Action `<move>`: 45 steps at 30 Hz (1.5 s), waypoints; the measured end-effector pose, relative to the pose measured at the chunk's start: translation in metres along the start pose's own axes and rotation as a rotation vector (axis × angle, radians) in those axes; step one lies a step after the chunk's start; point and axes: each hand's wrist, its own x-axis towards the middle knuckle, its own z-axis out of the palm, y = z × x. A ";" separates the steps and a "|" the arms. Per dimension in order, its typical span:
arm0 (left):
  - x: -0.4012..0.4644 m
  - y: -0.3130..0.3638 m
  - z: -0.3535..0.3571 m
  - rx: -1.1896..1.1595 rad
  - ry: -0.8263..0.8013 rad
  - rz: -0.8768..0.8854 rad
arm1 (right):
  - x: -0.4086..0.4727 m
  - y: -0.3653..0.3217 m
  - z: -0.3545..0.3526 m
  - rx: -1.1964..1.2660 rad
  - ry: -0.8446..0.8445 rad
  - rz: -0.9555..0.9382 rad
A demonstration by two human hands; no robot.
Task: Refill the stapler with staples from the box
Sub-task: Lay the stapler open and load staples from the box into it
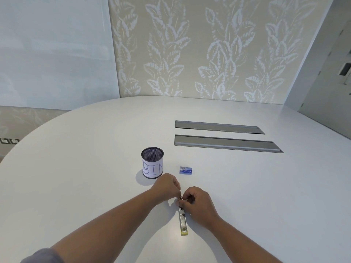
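— What's on the bench (95, 141), starting from your left?

— A black mesh pen cup (152, 163) with a paper label reading "BIN", standing upright. My left hand (165, 184) is just in front of it, fingers curled, the fingertips pinching something small at the far end of the stapler (183, 219). What the piece is, I cannot tell; it is too small.

— And the stapler itself?

— It lies flat on the bench between my forearms, running lengthwise away from me, its metal channel facing up and a yellowish end nearest me. Whether staples sit in the channel I cannot make out.

— Your other hand?

— My right hand (197, 203) is curled over the stapler's far end from the right side, thumb and fingers gripping it, meeting the left fingertips there.

— The staples?

— The small blue staple box (185, 170) lies beyond both hands, to the right of the cup and apart from it. Farther back on the right, two long grey cable-tray lids (226, 143) are set into the bench.
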 end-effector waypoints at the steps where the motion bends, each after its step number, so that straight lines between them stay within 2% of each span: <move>1: 0.000 0.002 0.000 0.029 0.002 0.000 | 0.000 0.001 0.000 -0.004 -0.001 0.001; 6: 0.004 0.009 -0.002 0.114 -0.008 -0.021 | 0.000 0.002 0.000 -0.013 -0.006 0.013; 15: 0.007 0.005 -0.003 0.064 -0.031 -0.063 | 0.000 0.001 0.000 -0.001 0.005 0.012; 24: 0.008 0.007 -0.021 0.001 -0.079 0.037 | -0.001 -0.001 -0.001 0.011 0.001 0.033; 26: 0.009 0.014 -0.035 -0.006 -0.040 0.087 | -0.002 -0.001 -0.002 0.030 -0.008 0.055; 30: 0.012 0.025 -0.068 0.106 0.172 0.179 | -0.002 -0.001 -0.002 0.050 -0.017 0.077; 35: 0.017 0.021 -0.094 0.253 0.396 0.128 | -0.003 -0.002 -0.001 0.066 -0.021 0.082; 45: 0.030 0.012 -0.108 0.339 0.451 0.076 | -0.004 -0.006 -0.003 0.061 -0.015 0.069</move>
